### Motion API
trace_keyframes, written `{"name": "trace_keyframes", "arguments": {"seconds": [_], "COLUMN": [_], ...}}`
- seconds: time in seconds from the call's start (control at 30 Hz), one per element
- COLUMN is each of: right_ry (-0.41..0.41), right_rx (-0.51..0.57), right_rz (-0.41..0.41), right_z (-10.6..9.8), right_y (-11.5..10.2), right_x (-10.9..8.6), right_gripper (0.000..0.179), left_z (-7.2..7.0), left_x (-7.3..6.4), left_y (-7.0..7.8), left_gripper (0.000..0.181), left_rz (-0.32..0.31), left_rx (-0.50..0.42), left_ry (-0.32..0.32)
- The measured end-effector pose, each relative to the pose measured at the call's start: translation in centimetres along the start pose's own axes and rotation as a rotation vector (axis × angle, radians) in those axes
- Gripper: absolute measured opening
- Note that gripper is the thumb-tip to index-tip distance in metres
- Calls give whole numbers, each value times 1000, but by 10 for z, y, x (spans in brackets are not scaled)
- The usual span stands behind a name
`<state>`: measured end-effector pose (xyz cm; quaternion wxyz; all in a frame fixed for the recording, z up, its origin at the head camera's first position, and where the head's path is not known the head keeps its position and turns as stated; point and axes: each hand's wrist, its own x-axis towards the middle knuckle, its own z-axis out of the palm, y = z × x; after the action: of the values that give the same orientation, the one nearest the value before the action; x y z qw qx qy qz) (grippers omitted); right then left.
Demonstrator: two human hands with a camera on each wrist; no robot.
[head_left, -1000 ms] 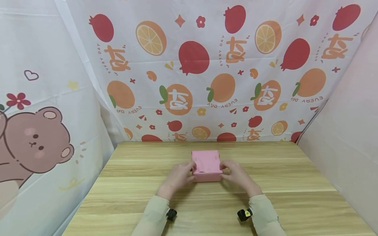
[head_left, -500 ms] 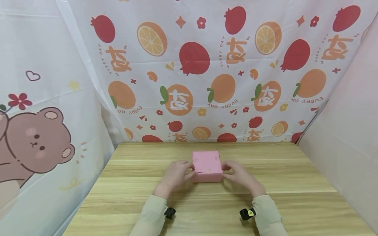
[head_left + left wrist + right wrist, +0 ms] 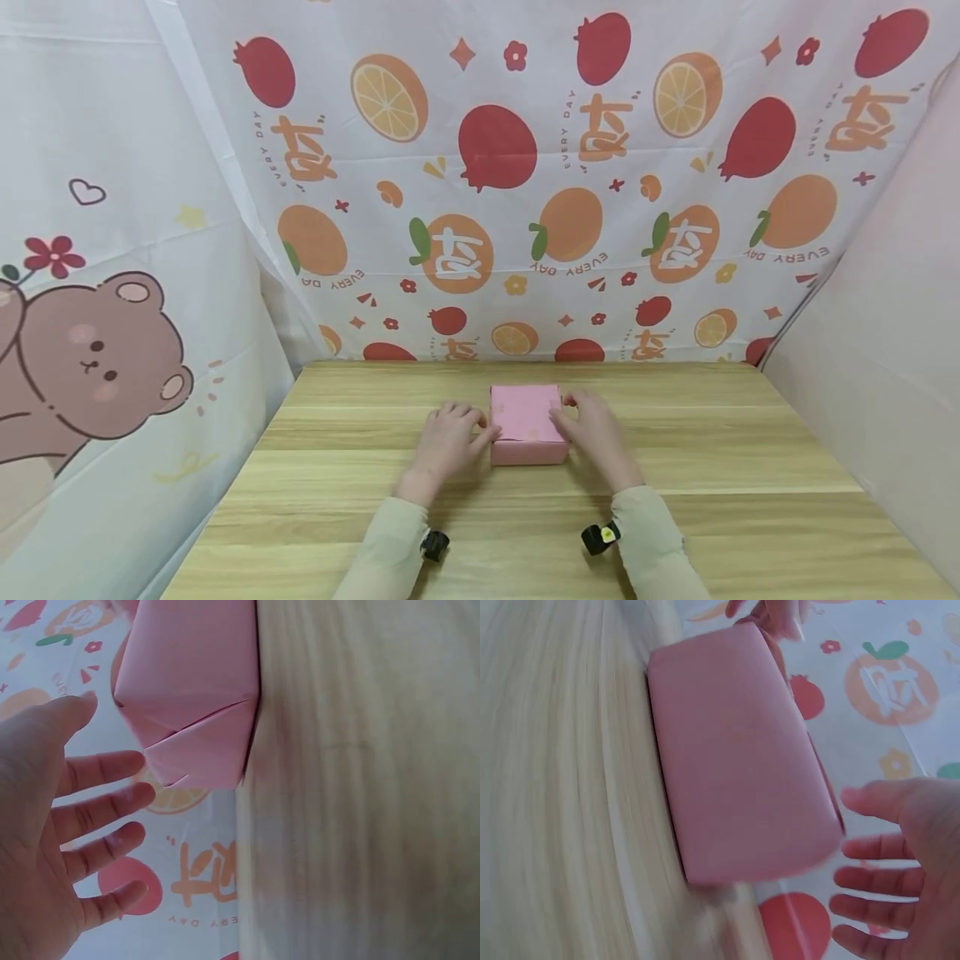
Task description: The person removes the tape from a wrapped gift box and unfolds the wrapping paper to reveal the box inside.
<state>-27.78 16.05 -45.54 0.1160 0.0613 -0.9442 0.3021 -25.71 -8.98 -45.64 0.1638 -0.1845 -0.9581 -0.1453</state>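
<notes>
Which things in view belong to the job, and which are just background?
Job:
- pink box
- left hand, at its left side
- right hand, at its right side

Background:
- wooden table
- fruit-print cloth
- bear-print cloth

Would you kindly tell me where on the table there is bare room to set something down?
The table is bare left of the left hand, right of the right hand, and in a strip between the pink box and the fruit-print curtain. Both hands crowd the box's sides.
</notes>
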Motion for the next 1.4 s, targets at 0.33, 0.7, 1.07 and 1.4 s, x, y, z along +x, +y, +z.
{"name": "trace_keyframes", "arguments": {"seconds": [0.33,0.7,1.07,1.4], "right_ry": [158,229,170,111], "right_rx": [-75,-247,-279,-312], "right_rz": [50,-60,-82,-88], "right_z": [19,25,20,20], "right_y": [-12,-19,-24,-25], "right_x": [8,13,16,19], "right_gripper": [21,15,12,12], "left_z": [4,6,7,8], "left_x": [0,-2,-1,-2], "left_y": [2,3,3,3], "left_gripper": [39,39,39,41], "left_rz": [-38,-35,-46,-47], "left_rx": [-31,-59,-79,-81], "left_ry": [-66,-73,-84,-94]}}
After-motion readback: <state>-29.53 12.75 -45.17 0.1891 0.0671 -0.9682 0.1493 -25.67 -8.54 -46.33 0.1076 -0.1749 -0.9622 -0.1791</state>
